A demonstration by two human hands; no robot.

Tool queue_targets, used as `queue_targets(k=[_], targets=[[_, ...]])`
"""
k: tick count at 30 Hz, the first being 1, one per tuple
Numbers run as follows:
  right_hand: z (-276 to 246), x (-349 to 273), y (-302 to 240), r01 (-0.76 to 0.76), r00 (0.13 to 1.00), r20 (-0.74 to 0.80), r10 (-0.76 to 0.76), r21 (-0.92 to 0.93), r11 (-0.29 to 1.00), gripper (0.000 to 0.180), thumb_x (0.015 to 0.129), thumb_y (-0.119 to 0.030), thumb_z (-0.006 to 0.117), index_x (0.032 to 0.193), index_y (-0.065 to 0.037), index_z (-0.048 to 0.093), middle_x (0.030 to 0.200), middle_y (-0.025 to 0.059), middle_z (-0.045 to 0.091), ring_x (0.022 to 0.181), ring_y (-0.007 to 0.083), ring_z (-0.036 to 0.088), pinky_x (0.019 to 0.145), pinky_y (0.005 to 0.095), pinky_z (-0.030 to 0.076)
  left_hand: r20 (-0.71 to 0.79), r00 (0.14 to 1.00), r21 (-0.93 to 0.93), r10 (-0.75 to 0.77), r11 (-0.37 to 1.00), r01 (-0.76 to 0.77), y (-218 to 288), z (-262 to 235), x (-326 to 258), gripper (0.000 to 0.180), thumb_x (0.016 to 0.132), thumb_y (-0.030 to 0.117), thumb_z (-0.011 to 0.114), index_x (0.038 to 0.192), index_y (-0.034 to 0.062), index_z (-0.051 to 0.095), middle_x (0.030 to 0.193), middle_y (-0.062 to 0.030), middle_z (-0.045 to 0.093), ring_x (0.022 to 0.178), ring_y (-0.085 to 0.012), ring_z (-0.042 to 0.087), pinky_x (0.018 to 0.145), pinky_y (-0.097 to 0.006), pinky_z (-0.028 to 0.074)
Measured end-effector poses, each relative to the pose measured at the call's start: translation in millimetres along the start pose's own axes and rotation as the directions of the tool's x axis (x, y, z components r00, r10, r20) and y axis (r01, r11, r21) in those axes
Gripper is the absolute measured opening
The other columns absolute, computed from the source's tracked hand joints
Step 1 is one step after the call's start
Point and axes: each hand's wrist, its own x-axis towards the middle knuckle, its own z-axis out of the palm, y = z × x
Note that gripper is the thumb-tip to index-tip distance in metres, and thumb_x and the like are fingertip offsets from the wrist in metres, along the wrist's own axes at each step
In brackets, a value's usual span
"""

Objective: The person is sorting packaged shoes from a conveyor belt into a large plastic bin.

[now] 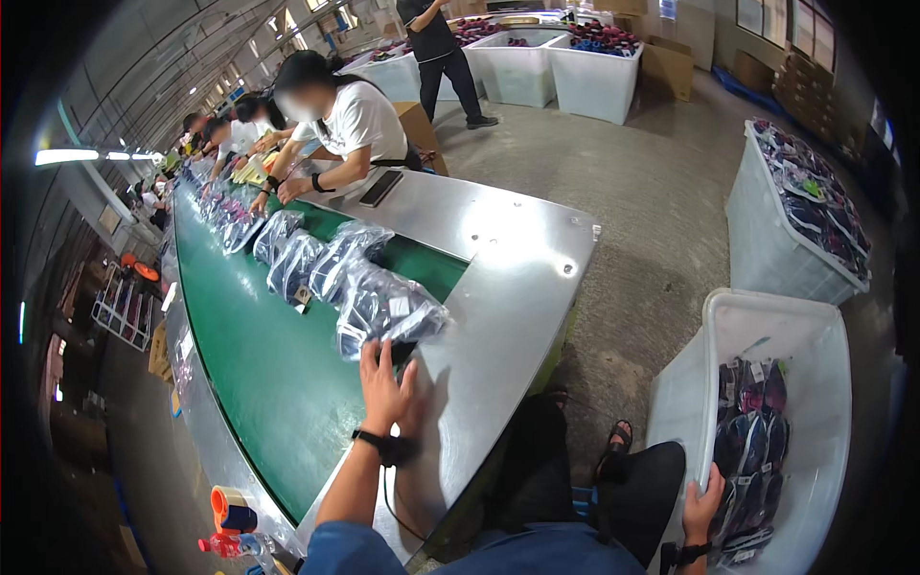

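Note:
My left hand [385, 395] reaches over the end of the green conveyor belt [287, 383], fingers stretched out and apart. Its fingertips are at the near edge of a clear plastic bag [388, 307] with dark, light-striped goods inside, perhaps footwear; I cannot tell whether they touch it. Down at the right, my right hand [702, 500] grips the near-left rim of a white plastic bin [778, 309]. Inside that bin lie stacked dark bundles [752, 441] with small white tags. Each of my wrists wears a black band.
A metal table edge [508, 287] frames the belt, with a phone [381, 188] on it. Several people [359, 129] work along the far side. Another full bin [791, 216] stands at right. A tape roll [230, 508] and bottle [225, 545] sit lower left.

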Motion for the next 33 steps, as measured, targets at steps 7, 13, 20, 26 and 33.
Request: queue_targets(k=[7, 13, 20, 26, 33], targets=[[-5, 7, -11, 0.007, 0.999, 0.053, -0.004, -0.063, 0.998, 0.059, 0.092, -0.013, 0.068, 0.144, 0.005, 0.048, 0.134, 0.0243, 0.054, 0.128, 0.0418, 0.052, 0.112, 0.0477, 0.039, 0.575, 0.682, -0.779, -0.453, -0.559, 0.285, 7, -66, -51, 0.098, 0.096, 0.076, 0.05, 0.165, 0.0108, 0.023, 0.16, -0.0167, 0.042, 0.143, -0.033, 0.045, 0.118, -0.054, 0.035], [-3, 9, 4, 0.01, 0.998, 0.065, -0.007, -0.033, 0.999, 0.059, 0.094, -0.013, 0.069, 0.146, 0.003, 0.047, 0.134, 0.0238, 0.054, 0.128, 0.0412, 0.053, 0.111, 0.0472, 0.04, 0.653, 0.652, -0.716, -0.385, -0.594, 0.367, -18, -45, -37, 0.07, 0.102, 0.067, 0.048, 0.145, 0.0112, 0.056, 0.141, -0.0118, 0.064, 0.128, -0.0345, 0.06, 0.11, -0.051, 0.047], [-18, 18, -10, -0.075, 0.989, 0.137, 0.061, 0.097, 0.992, 0.051, 0.096, -0.011, 0.068, 0.143, 0.002, 0.053, 0.133, 0.0175, 0.057, 0.124, 0.0316, 0.058, 0.106, 0.0398, 0.045, 0.634, 0.728, -0.661, -0.26, -0.67, 0.337, 38, -48, -25, 0.06, 0.107, 0.056, 0.043, 0.143, 0.01, 0.058, 0.137, -0.0143, 0.065, 0.122, -0.0349, 0.063, 0.103, -0.051, 0.053], [-44, 22, -79, -0.17, 0.979, 0.176, 0.098, 0.46, 0.871, 0.044, 0.099, -0.009, 0.068, 0.141, 0.002, 0.056, 0.132, 0.0111, 0.063, 0.122, 0.0189, 0.061, 0.104, 0.033, 0.051, 0.633, 0.76, -0.696, -0.15, -0.54, 0.474, 138, -21, -35, 0.055, 0.102, 0.053, 0.055, 0.139, 0.0134, 0.06, 0.125, -0.0115, 0.069, 0.106, -0.0309, 0.069, 0.09, -0.046, 0.059], [-21, 27, -184, -0.301, 0.841, 0.457, -0.289, 0.84, 0.452, 0.082, 0.099, -0.027, 0.074, 0.16, 0.001, 0.028, 0.145, 0.0169, 0.056, 0.124, 0.0204, 0.061, 0.107, 0.0322, 0.048, 0.733, 0.529, -0.505, 0.428, -0.179, 0.844, 275, -26, -111, 0.067, 0.109, 0.055, 0.04, 0.156, 0.0061, 0.042, 0.154, -0.0122, 0.051, 0.138, -0.0303, 0.052, 0.117, -0.049, 0.041]])
